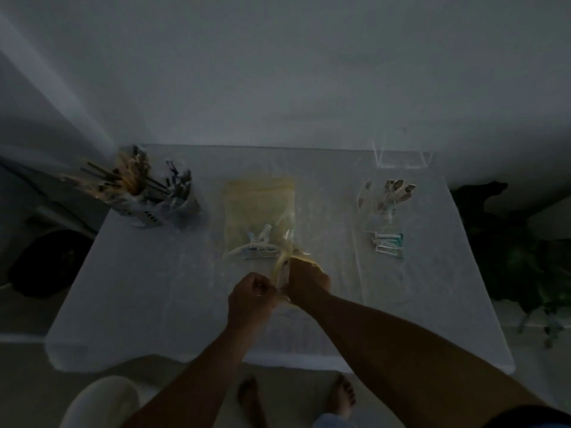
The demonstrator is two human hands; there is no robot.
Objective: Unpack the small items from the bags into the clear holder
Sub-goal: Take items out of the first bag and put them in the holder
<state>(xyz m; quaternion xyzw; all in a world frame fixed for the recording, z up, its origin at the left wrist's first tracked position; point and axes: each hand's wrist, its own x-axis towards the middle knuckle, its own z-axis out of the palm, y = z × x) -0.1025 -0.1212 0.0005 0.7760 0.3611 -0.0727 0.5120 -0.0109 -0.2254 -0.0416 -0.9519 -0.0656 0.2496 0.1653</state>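
A yellowish plastic bag [258, 208] lies in the middle of the white table [148, 298], with several small white and teal items [258, 244] inside near its front end. My left hand [251, 299] and my right hand [306, 281] both pinch the bag's near edge, close together. A clear holder [387, 199] at the right holds several small upright items. A small pile of white and teal items [387, 244] lies just in front of it.
Two cups [160, 196] crammed with pens and sticks stand at the back left. A clear empty box [401, 157] stands at the back right edge. A dark plant [519, 257] is right of the table; a round dark object [46, 264] on the floor at the left.
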